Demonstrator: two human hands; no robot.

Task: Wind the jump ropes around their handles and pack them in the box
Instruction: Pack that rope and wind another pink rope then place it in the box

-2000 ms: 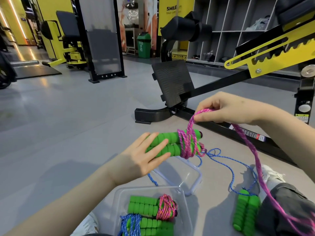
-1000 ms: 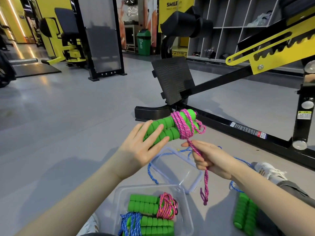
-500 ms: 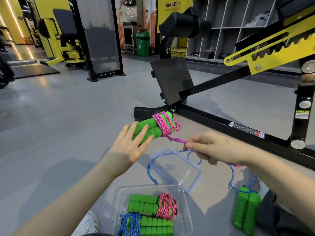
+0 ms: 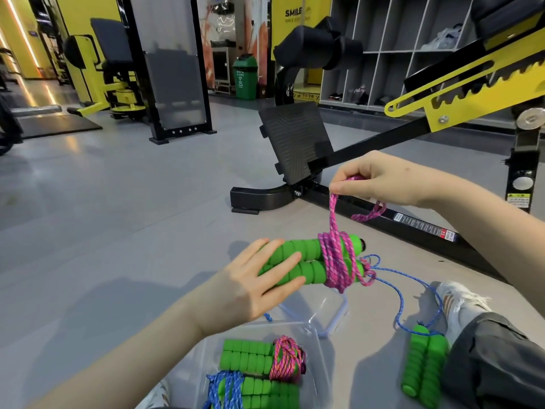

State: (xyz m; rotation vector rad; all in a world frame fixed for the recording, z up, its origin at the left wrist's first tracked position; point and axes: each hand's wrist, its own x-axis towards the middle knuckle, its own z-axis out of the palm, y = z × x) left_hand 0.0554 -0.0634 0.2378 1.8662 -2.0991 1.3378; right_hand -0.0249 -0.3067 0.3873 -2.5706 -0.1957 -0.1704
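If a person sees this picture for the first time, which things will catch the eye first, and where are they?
The bright green handles at the centre, bound with pink rope: the left hand holds them while the right hand pinches the rope above. Below, a clear box already holds two wound ropes; a loose blue rope lies on the floor at right.

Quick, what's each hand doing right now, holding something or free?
Left hand: holds the green handles, fingers laid over them.
Right hand: pinches the pink rope above the handles.
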